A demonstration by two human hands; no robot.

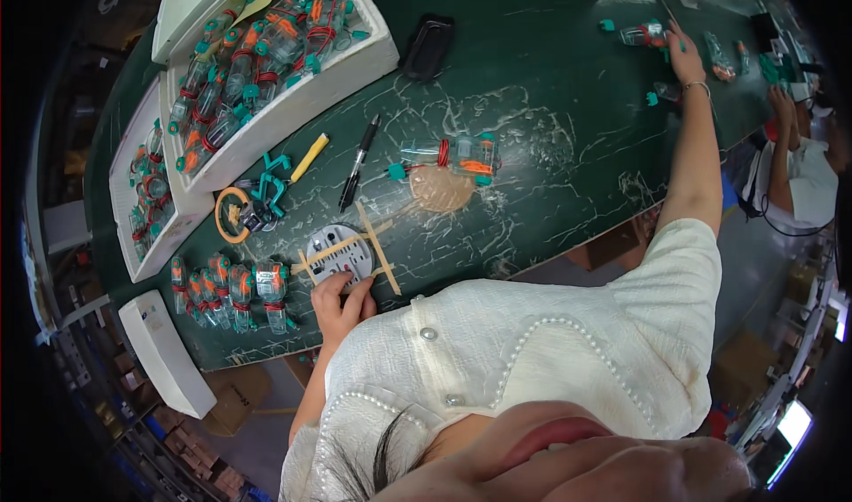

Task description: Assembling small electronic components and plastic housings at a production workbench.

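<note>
While the left hand rests with curled fingers on the near edge of a round grey fixture crossed by tan tape strips, pinning it to the green bench, the right hand stretches far across, fingers closing on a clear plastic part with teal and orange fittings; whether the grip is complete cannot be told. Just left of the fixture: a row of like parts. Beyond it: one assembled part beside a tan disc, a black pen, a yellow-handled tool, white foam trays full of parts. Judgement: a long reach is best made with the fixture held steady.
</note>
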